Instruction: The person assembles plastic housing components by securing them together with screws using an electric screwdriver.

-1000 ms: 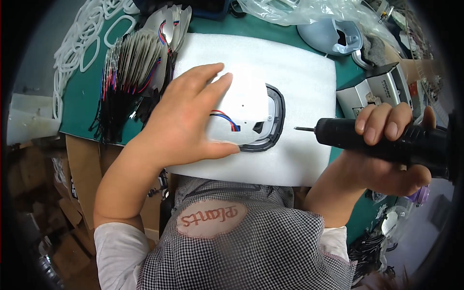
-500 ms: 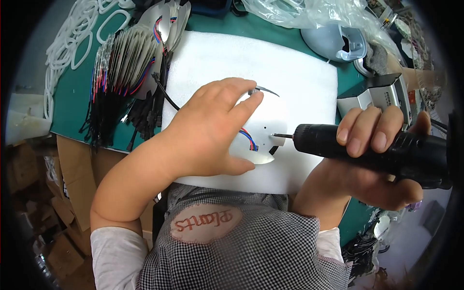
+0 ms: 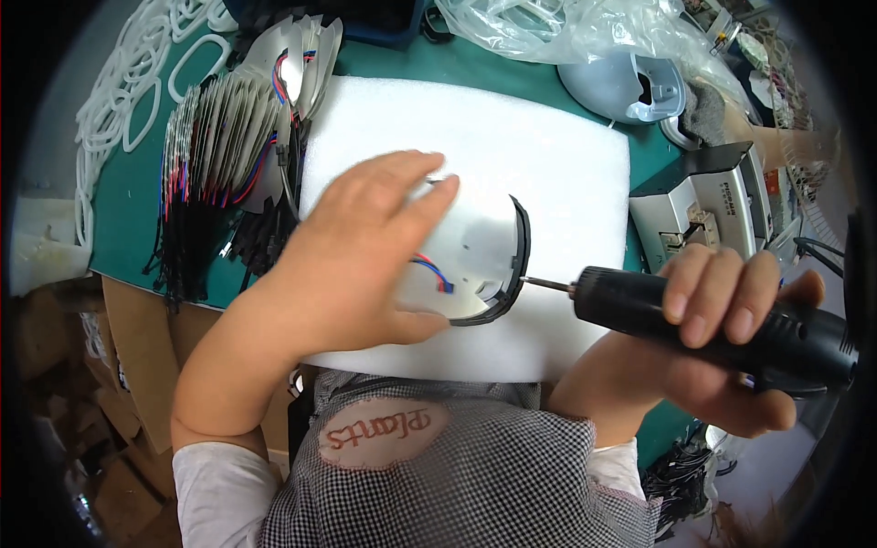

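A thin, pale rounded plate (image 3: 484, 233) lies over the white foam pad, with a curved black rim (image 3: 523, 247) along its right and lower edges. My left hand (image 3: 365, 237) spans the plate's left side, thumb by the near edge and fingers by the far edge, gripping it; the palm hides that side. Red and blue wires with a small connector (image 3: 445, 287) come out from beneath the hand. My right hand (image 3: 722, 310) is wrapped around a black electric screwdriver (image 3: 630, 301), whose bit points left, its tip at or just beside the black rim.
The foam pad (image 3: 575, 183) rests on a green table (image 3: 475, 68). Stacked plates with wires (image 3: 224, 137) stand at left, near white cord loops (image 3: 137, 64). A blue-grey plastic shell (image 3: 612, 91), clear plastic bags (image 3: 548, 27) and a silver-black box-shaped device (image 3: 722, 201) lie at the right.
My left hand and the plate have shifted left and slightly nearer, and the plate's black rim shows more. The screwdriver has moved slightly right and nearer, still in my right hand.
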### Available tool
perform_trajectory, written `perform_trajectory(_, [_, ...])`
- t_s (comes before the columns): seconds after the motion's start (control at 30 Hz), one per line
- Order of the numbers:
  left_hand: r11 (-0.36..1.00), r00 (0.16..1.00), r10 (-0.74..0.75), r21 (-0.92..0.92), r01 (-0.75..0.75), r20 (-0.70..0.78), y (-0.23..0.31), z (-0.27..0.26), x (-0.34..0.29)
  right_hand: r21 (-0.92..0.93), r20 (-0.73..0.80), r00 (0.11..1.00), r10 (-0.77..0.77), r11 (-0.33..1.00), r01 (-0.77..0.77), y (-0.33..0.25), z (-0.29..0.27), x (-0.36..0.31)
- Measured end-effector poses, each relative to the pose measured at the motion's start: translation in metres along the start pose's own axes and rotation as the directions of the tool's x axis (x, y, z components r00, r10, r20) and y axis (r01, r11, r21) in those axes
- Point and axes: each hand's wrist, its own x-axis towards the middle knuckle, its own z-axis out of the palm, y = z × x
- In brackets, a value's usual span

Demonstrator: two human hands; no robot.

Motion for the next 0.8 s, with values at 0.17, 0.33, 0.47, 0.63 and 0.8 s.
perform_trajectory(0.17, [0.985, 0.991, -0.126, 0.117, 0.130, -0.044, -0.010, -0.022, -0.013, -0.009, -0.060, 0.998, -0.021, 1.000, 0.020, -0.014, -0.010, 0.003])
perform_trajectory(0.33, [0.988, 0.993, -0.114, 0.100, 0.117, -0.034, -0.005, -0.019, -0.014, 0.000, 0.002, 1.000, 0.009, 1.000, -0.009, -0.008, -0.009, 0.002])
perform_trajectory(0.47, [0.999, 0.999, -0.036, -0.003, 0.036, -0.004, 0.005, -0.004, 0.001, -0.020, 0.047, 0.999, 0.022, 1.000, -0.021, -0.005, -0.005, 0.003])
perform_trajectory(0.63, [0.996, 0.999, 0.030, -0.082, -0.034, -0.044, 0.004, 0.015, 0.004, -0.018, 0.066, 0.998, 0.024, 1.000, -0.023, 0.009, 0.008, 0.002])
perform_trajectory(0.8, [0.995, 0.997, 0.042, -0.093, -0.048, -0.058, 0.005, 0.017, 0.008, -0.083, 0.089, 0.996, 0.026, 0.996, -0.018, 0.013, 0.012, 0.003])
